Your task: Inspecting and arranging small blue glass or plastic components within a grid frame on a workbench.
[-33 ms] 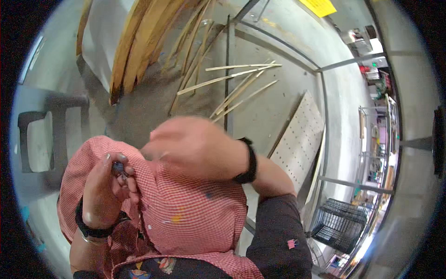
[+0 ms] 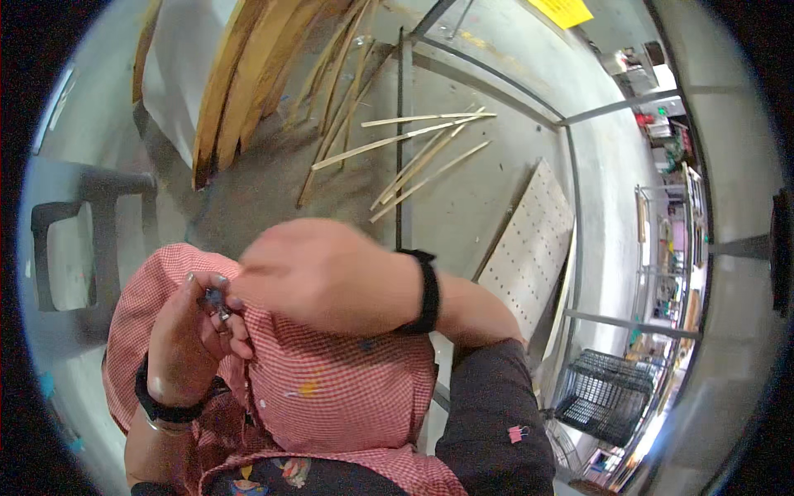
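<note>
My left hand (image 2: 186, 326) is closed around a small, dark, shiny metal piece (image 2: 217, 304), gripped between thumb and curled fingers. What kind of piece it is cannot be made out. Just to its right, above my lap, my right hand (image 2: 318, 277) is blurred by motion. Its fingers curl inward with the tips close to the metal piece; anything between them is too smeared to name. Beneath both hands a red-and-white checked apron (image 2: 331, 397) with paint spots covers my lap.
Thin wooden strips (image 2: 422, 149) lie on the grey floor ahead, crossing a metal frame bar. Curved wooden boards (image 2: 240, 83) stand at the far left, above a grey plastic stool (image 2: 99, 240). To the right are a perforated board (image 2: 529, 248) and a black basket (image 2: 604, 397).
My right hand has moved left and slightly down, closer to the metal piece in my left hand. The left hand stays nearly in place.
</note>
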The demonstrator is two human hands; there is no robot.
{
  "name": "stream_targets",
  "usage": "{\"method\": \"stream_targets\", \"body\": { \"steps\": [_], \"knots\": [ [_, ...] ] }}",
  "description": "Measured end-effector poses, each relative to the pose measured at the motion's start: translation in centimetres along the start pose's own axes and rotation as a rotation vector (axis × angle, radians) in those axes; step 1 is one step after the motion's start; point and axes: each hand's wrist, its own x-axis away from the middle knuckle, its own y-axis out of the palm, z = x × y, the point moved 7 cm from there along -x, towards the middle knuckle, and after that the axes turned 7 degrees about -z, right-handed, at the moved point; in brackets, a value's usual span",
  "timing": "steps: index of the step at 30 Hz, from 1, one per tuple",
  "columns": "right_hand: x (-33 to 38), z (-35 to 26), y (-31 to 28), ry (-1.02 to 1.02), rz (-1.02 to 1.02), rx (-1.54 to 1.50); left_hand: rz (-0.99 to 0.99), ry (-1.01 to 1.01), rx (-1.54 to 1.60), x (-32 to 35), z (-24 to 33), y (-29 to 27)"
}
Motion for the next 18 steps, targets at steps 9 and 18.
{"method": "stream_targets", "body": {
  "steps": [9,18],
  "knots": [
    [-3.5,-2.4,2.4,-0.098,-0.033,0.122,0.195,-0.016,0.364,0.7,-0.9,-0.7],
    [4.4,16.0,6.9,0.724,-0.268,-0.388,0.184,-0.107,0.288,1.4,-4.7,-3.5]
  ]
}}
